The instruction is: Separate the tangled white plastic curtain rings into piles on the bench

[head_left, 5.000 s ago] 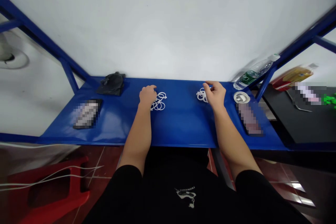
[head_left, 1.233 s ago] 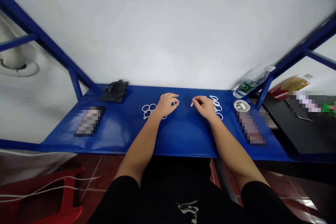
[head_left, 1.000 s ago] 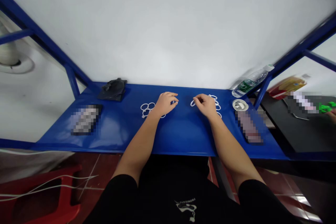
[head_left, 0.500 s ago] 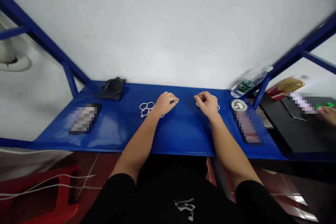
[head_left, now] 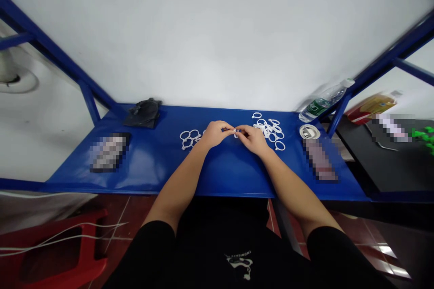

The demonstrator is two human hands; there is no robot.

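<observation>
My left hand (head_left: 217,134) and my right hand (head_left: 251,138) meet over the middle of the blue table, fingertips pinched together. Between them shows a small white plastic piece (head_left: 235,133), mostly covered by the fingers; its full shape cannot be made out. Just right of my right hand lies a loose pile of white plastic rings (head_left: 271,136), each with a small eyelet. Another group of white rings (head_left: 186,143) lies side by side to the left, partly hidden behind my left hand and forearm.
A black plastic bag (head_left: 145,114) and a blurred dark object (head_left: 111,152) are on the left. At right are a tape roll (head_left: 309,132), a blurred phone-like object (head_left: 319,160) and a water bottle (head_left: 323,101). Blue frame bars flank the table; a red stool (head_left: 83,253) stands below left.
My right hand has moved left from above the ring pile to meet my left hand, uncovering the pile. The left hand has shifted slightly right. A co-worker's hand at far right has left view.
</observation>
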